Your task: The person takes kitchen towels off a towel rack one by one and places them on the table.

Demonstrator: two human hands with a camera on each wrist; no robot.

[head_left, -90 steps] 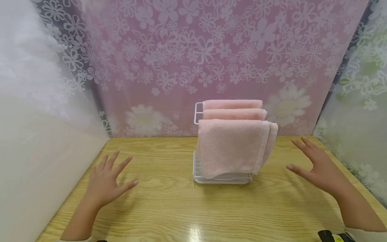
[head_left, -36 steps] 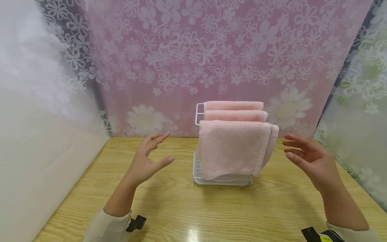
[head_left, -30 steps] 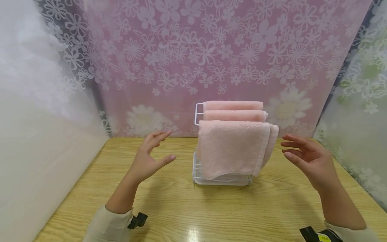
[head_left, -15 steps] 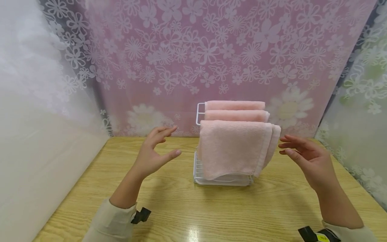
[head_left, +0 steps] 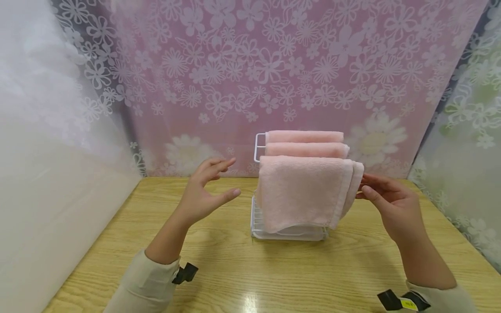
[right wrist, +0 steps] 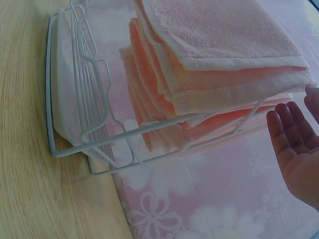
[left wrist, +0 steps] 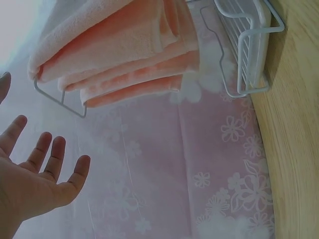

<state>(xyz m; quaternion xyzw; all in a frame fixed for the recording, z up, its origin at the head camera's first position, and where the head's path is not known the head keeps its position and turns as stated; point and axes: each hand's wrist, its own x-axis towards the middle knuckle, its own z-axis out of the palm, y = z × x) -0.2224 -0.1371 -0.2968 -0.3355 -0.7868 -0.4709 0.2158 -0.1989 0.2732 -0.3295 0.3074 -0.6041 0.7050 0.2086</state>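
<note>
Three folded pink towels hang over the bars of a white wire rack. The front towel hangs lowest; the middle towel and back towel show mostly their top folds in the head view. My right hand is at the front towel's right edge, its fingertips partly behind that edge and its thumb in front. In the right wrist view its fingers are fairly straight, near the towel's corner. My left hand hovers left of the rack, fingers spread and holding nothing.
A white tray forms the rack's base, on a wood-grain table. Behind stands a pink flowered backdrop, with a pale panel at the left and a flowered panel at the right.
Both hands have moved inward from the table's sides toward the rack. The right hand has reached the front towel's right edge; the left has drawn nearer the rack. The towels hang as before.
</note>
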